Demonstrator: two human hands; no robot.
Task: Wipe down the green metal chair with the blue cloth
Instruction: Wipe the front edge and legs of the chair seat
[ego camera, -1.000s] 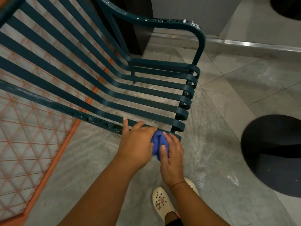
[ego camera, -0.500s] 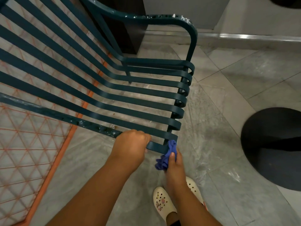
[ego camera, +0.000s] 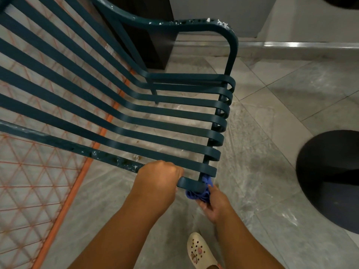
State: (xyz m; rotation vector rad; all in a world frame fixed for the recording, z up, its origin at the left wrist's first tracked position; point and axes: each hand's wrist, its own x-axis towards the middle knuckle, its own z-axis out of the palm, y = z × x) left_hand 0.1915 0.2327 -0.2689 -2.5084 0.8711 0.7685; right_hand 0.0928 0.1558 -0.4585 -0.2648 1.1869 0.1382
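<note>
Both my hands met at the green metal chair's [ego camera: 124, 131] near front corner. My right hand [ego camera: 215, 202] clutched the bunched blue cloth [ego camera: 198, 193], which had slipped off the rail's top and down under the corner's curled end. My left hand [ego camera: 159, 181] had curled into a fist around that rail, steadying it. Judging by this, the corner's underside was being wiped; the slats beyond looked untouched.

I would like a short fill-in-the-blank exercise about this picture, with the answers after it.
1. The right hand holds a bunched ____ cloth against the chair's front corner.
2. The left hand is closed around the chair's nearest ____.
3. The chair stands on a ____ floor.
4. Below the hands is one cream ____.

Answers: blue; slat; tiled; shoe
</note>
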